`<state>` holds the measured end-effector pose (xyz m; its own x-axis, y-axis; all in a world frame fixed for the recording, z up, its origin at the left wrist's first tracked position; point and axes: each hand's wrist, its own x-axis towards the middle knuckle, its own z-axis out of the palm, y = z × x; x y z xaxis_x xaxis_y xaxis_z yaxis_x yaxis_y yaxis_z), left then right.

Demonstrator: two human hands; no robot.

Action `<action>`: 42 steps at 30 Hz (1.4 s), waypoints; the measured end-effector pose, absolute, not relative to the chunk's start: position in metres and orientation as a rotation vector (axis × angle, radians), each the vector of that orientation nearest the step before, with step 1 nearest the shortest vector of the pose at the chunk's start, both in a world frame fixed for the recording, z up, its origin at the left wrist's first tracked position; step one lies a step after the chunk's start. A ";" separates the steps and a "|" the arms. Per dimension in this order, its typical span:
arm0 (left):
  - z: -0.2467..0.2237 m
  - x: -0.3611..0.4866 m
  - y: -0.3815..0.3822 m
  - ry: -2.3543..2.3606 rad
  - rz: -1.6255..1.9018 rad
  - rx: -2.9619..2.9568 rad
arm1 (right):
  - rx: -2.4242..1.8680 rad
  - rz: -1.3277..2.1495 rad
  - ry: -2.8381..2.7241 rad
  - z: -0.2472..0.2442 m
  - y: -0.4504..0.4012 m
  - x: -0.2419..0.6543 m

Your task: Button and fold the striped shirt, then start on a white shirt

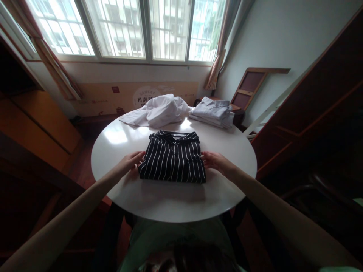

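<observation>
A black shirt with white stripes (172,160) lies folded into a neat rectangle on the round white table (176,206), its collar toward the window. At its left edge is my left hand (134,160), the fingers bent against the fabric. My right hand (215,161) holds the opposite edge in the same way, its fingertips partly hidden at the cloth. The shirt rests between both hands, flat on the tabletop.
Behind the striped shirt lies a loose, crumpled white garment (164,110). To its right sits a stack of folded light-coloured shirts (212,111). A wooden chair (248,88) stands beyond the table, and a dark red wooden panel (306,109) rises at the right.
</observation>
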<state>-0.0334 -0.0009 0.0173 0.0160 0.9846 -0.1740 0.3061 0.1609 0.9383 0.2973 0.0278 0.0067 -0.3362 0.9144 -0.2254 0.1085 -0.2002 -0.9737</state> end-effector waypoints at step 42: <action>-0.003 -0.021 0.158 1.755 1.127 2.181 | -1.474 0.075 -1.859 0.007 0.154 0.257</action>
<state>-0.0207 0.1578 -0.0026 0.0487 0.8835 0.4660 0.7912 -0.3189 0.5219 0.2569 0.1541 0.0069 -0.0560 0.8581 0.5105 0.8141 0.3353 -0.4742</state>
